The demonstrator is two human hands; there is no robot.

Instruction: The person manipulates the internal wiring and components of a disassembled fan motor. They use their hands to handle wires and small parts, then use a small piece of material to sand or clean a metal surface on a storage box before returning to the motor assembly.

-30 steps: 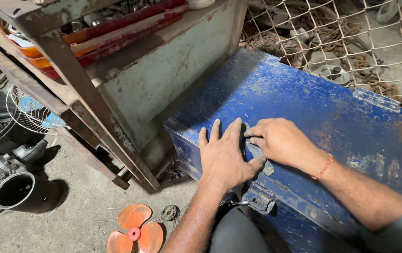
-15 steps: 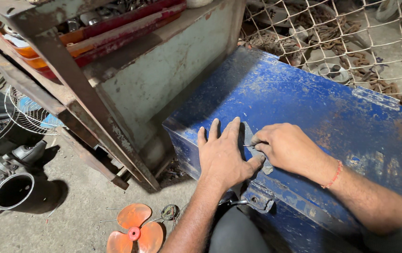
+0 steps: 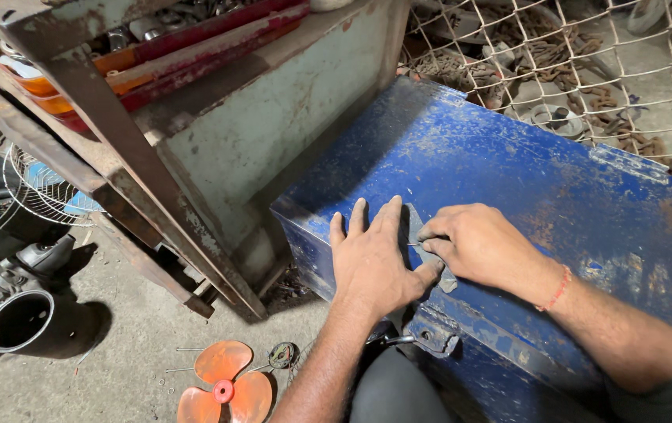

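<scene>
My left hand [image 3: 375, 258] lies flat, fingers spread, on a small grey flat piece [image 3: 416, 222] that rests on the lid of a worn blue metal box [image 3: 547, 168]. My right hand [image 3: 481, 247] is beside it. Its fingertips pinch a thin, short tool [image 3: 413, 244] against the right edge of the grey piece. A corner of the grey piece shows below my right hand, near the lid's front edge. A red thread band circles my right wrist. Both hands hide most of the grey piece.
A metal hasp [image 3: 430, 337] hangs on the box front. A rusty green steel bench [image 3: 273, 133] stands to the left. An orange fan blade [image 3: 222, 388], a wire fan guard [image 3: 38, 188] and a motor housing [image 3: 7, 313] lie on the concrete floor. Wire mesh [image 3: 586, 63] with chains is behind.
My right hand has slid a little toward me along the grey piece's edge. My left hand stays pressed flat in the same place.
</scene>
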